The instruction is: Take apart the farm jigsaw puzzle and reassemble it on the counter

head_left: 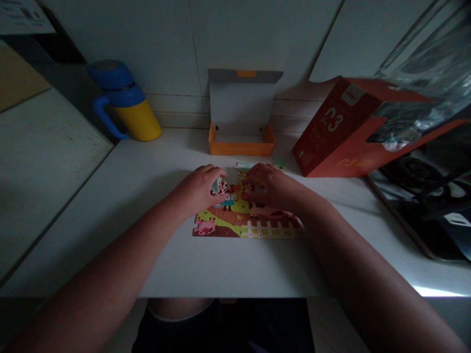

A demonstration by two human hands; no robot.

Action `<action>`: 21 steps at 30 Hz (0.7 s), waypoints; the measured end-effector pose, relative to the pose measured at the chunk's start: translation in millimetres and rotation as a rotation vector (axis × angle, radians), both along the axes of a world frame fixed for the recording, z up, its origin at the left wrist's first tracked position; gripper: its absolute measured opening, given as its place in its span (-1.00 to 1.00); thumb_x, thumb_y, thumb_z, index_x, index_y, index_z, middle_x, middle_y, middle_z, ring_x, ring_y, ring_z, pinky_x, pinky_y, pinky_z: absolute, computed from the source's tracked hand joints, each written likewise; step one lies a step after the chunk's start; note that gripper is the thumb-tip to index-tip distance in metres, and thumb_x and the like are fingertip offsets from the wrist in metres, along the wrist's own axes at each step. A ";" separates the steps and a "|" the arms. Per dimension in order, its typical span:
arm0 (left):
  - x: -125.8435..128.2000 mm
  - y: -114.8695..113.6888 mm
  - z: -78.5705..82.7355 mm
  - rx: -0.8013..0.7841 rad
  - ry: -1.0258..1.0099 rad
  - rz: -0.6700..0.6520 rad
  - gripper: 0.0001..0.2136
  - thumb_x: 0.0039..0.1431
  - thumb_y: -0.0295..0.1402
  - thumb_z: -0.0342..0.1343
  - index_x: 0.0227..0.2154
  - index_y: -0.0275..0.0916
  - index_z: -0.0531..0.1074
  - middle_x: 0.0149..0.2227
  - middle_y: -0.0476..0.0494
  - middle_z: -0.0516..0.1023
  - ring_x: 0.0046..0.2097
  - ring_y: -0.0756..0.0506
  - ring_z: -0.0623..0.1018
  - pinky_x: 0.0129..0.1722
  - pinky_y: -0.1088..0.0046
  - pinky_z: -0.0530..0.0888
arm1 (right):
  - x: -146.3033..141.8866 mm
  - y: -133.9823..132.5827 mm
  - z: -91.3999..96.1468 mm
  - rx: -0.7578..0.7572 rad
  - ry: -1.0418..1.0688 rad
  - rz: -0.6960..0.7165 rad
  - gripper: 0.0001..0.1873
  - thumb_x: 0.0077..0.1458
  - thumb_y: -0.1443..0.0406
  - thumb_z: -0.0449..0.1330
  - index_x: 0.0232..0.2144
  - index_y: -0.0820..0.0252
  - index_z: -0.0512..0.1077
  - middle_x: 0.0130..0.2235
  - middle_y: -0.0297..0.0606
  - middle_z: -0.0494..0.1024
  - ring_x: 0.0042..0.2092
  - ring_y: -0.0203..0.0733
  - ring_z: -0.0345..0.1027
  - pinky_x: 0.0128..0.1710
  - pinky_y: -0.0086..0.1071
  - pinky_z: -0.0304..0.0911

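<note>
Puzzle piece [218,186]: a small printed card piece pinched in the left hand [198,189], just above the far-left part of the jigsaw, about mid-bench.
Handling: it looks light, thin and stiff enough to keep its shape. It would probably bend or fray at the tabs if forced. A light pinch across its edges, flat faces left free, seems the best hold.
Left fingers: clenched around the piece, thumb on the side toward the right hand.
Right hand [272,186]: it lies on the far-right part of the jigsaw. Its fingers are loosely bent and press down, gripping nothing that shows.
Jigsaw [243,223]: partly joined and flat on the white bench [147,196], with a pink animal at the near-left corner and a white fence along the near edge. Joined pieces likely slide as a sheet on the smooth top.
Loose pieces: a pale one [243,165] and a greenish one [280,162] lie just beyond the hands.
Orange box [241,144]: open at the far edge, with its lid upright against the wall.
Red carton [342,132]: tilted, far right.
Blue and yellow jug [125,103]: far left.
Hard to make out: the light is dim. The hands cover the jigsaw's far rows, and the piece's picture is mostly hidden by fingers. The shiny wrap [423,73] at upper right is blurred and cut off.
</note>
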State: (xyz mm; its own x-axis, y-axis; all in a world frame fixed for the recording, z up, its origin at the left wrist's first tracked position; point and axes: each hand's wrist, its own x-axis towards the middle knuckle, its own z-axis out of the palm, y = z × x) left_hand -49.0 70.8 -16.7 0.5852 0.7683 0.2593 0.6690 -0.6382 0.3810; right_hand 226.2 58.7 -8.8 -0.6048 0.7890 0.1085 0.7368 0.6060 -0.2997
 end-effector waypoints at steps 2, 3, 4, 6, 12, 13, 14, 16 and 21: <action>-0.1 -0.2 0.1 -0.005 -0.002 0.003 -0.64 0.15 -0.26 0.39 -0.03 -0.19 0.47 -0.02 -0.19 0.58 0.04 -0.24 0.58 0.11 0.18 0.50 | -1.2 -1.5 3.5 0.003 -0.011 -0.010 -0.60 0.27 0.05 0.34 0.01 0.16 0.65 0.10 0.02 0.54 0.10 0.14 0.42 0.20 -0.02 0.29; -0.1 -0.3 0.1 -0.007 -0.004 0.002 -0.64 0.15 -0.27 0.39 -0.03 -0.19 0.47 -0.02 -0.19 0.58 0.04 -0.24 0.58 0.11 0.18 0.50 | -2.1 -2.4 5.4 0.005 -0.017 -0.013 -0.62 0.26 0.07 0.34 0.00 0.16 0.66 0.10 0.02 0.55 0.11 0.15 0.42 0.20 -0.01 0.29; -0.2 -0.4 0.2 -0.008 -0.006 -0.002 -0.64 0.15 -0.27 0.39 -0.03 -0.19 0.47 -0.02 -0.18 0.58 0.04 -0.23 0.58 0.11 0.19 0.49 | -3.1 -3.3 7.2 0.006 -0.019 -0.008 -0.63 0.26 0.09 0.35 0.00 0.15 0.66 0.10 0.02 0.55 0.11 0.16 0.42 0.20 0.00 0.29; -0.3 -0.5 0.4 -0.009 -0.007 -0.008 -0.64 0.15 -0.28 0.39 -0.03 -0.19 0.47 -0.02 -0.18 0.58 0.04 -0.23 0.58 0.12 0.19 0.49 | -5.3 -4.9 9.7 -0.008 -0.012 0.025 -0.66 0.26 0.15 0.35 0.04 0.12 0.66 0.09 -0.01 0.57 0.10 0.12 0.43 0.18 -0.02 0.31; 0.0 -0.8 1.7 -0.007 0.001 -0.006 -0.62 0.15 -0.30 0.39 -0.01 -0.21 0.47 -0.02 -0.20 0.59 0.04 -0.23 0.58 0.11 0.18 0.50 | -9.1 -7.1 8.0 -0.028 0.028 0.059 -0.65 0.30 0.22 0.31 0.10 0.08 0.63 0.06 -0.03 0.59 0.07 0.07 0.44 0.14 -0.06 0.34; 0.1 -0.8 1.8 -0.004 -0.001 -0.007 -0.63 0.15 -0.30 0.39 -0.01 -0.21 0.47 -0.02 -0.20 0.59 0.04 -0.23 0.58 0.11 0.17 0.50 | -9.3 -7.1 7.7 -0.026 0.027 0.049 -0.64 0.29 0.21 0.31 0.11 0.07 0.63 0.06 -0.03 0.59 0.06 0.08 0.44 0.14 -0.05 0.35; 0.1 -0.6 1.8 -0.003 -0.001 -0.009 -0.63 0.16 -0.29 0.38 -0.01 -0.20 0.47 -0.02 -0.20 0.59 0.04 -0.23 0.58 0.11 0.17 0.50 | -9.5 -7.0 7.7 -0.025 0.023 0.039 -0.63 0.28 0.20 0.32 0.11 0.05 0.63 0.06 -0.03 0.59 0.06 0.09 0.44 0.13 -0.05 0.35; 0.0 -0.4 1.7 -0.003 0.000 -0.009 -0.64 0.16 -0.28 0.37 -0.01 -0.18 0.47 -0.02 -0.19 0.59 0.04 -0.23 0.58 0.11 0.16 0.50 | -10.0 -6.8 8.5 -0.018 0.008 0.029 -0.63 0.27 0.19 0.34 0.10 0.05 0.63 0.06 -0.02 0.59 0.05 0.10 0.44 0.12 -0.04 0.36; 1.0 -0.9 3.2 -0.017 0.009 -0.001 -0.64 0.15 -0.29 0.37 -0.02 -0.18 0.47 -0.02 -0.19 0.58 0.04 -0.24 0.58 0.11 0.16 0.50 | -10.1 -7.3 13.2 -0.024 -0.056 0.040 -0.66 0.24 0.22 0.35 0.06 0.09 0.65 0.03 -0.01 0.60 0.03 0.10 0.45 0.09 -0.07 0.37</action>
